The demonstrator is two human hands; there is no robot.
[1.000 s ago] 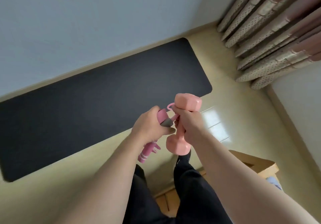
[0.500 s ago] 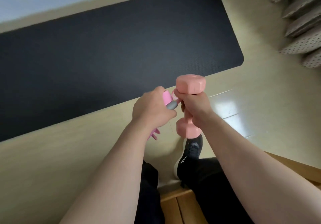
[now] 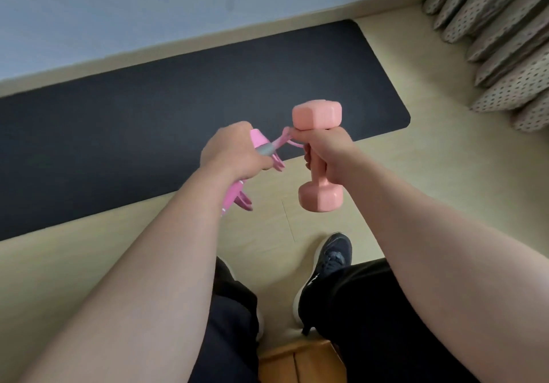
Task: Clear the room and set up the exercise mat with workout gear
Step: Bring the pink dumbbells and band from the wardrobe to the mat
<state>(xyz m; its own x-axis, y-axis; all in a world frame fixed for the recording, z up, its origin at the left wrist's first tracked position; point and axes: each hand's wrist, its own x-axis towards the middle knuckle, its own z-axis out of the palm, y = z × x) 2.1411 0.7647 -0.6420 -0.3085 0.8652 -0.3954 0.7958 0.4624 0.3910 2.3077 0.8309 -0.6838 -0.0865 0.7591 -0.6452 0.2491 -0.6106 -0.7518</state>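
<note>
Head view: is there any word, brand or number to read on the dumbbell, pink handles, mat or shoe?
No readable text anywhere.
The dumbbell, pink handles and mat show no lettering.
The shoe bears a white mark on its side, too small to read.

We see a salmon-pink dumbbell [image 3: 320, 201], a brighter pink skipping rope [image 3: 259, 142] with a grey band, a charcoal mat [image 3: 148, 121], a pale blue wall [image 3: 148, 5] and beige curtains [image 3: 511, 56] with dark dots.
</note>
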